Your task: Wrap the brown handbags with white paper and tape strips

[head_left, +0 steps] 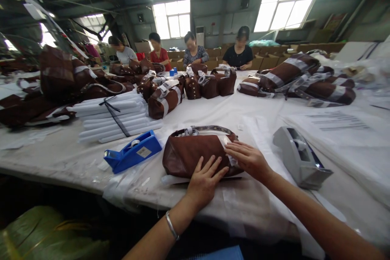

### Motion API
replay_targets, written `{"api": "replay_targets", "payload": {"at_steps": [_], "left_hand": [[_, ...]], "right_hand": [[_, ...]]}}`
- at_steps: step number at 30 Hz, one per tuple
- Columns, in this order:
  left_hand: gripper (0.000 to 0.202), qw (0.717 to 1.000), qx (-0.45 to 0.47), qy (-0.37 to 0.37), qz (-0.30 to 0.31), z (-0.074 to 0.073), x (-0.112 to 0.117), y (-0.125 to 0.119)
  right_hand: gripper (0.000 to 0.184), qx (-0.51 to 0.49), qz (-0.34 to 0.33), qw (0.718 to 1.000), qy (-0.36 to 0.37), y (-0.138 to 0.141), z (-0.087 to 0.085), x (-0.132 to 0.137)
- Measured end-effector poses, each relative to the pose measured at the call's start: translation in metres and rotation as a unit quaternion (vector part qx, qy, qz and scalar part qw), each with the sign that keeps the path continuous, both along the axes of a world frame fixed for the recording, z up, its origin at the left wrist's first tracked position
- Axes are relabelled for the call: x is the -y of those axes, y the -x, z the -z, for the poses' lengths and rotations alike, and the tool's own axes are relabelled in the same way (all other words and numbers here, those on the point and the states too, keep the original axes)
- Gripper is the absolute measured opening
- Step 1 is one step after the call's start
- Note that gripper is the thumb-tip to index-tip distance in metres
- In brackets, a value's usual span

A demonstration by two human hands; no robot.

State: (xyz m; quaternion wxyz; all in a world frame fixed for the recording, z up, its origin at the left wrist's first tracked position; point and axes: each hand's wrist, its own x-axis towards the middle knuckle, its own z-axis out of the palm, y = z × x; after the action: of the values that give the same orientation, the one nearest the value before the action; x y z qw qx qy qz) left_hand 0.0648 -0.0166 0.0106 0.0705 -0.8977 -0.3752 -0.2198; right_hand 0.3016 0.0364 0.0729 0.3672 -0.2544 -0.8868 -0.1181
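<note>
A brown leather handbag (185, 150) lies on the white-covered table in front of me, its strap (210, 128) arched along the far side and partly wrapped. My left hand (205, 178) rests on the bag's front with fingers spread. On the bag's right end is a strip of white wrapping (224, 143); my right hand (251, 160) lies over it, fingers stretched out and pressing flat. Part of that strip is hidden under the right hand. A blue tape dispenser (134, 152) stands left of the bag, and a grey tape dispenser (300, 156) to its right.
Behind the blue dispenser lies a tied stack of white paper rolls (112, 115). Wrapped brown bags stand mid-table (210, 85), with another pile at right (292, 75) and unwrapped-looking ones at left (57, 75). Several people work across the table, cardboard boxes (265, 61) behind them.
</note>
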Motion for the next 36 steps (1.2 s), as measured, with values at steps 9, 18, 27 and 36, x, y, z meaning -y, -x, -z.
{"api": "replay_targets", "payload": {"at_steps": [9,18,27,36], "left_hand": [[0.056,1.000,0.004,0.009,0.005,-0.002,0.001,0.001],[0.053,0.998,0.041,0.038,-0.019,-0.008,0.002,-0.005],[0.068,0.998,-0.009,0.015,-0.059,-0.009,0.008,-0.014],[0.067,0.998,-0.025,0.032,-0.043,-0.010,0.008,-0.012]], "right_hand": [[0.040,-0.023,-0.009,0.999,-0.035,0.012,-0.012,0.030],[0.031,-0.022,0.031,0.999,-0.010,0.014,0.027,0.058],[0.029,-0.013,0.001,0.999,0.034,0.001,0.035,0.084],[0.057,0.099,0.039,0.977,0.186,-0.011,0.064,0.115]]}}
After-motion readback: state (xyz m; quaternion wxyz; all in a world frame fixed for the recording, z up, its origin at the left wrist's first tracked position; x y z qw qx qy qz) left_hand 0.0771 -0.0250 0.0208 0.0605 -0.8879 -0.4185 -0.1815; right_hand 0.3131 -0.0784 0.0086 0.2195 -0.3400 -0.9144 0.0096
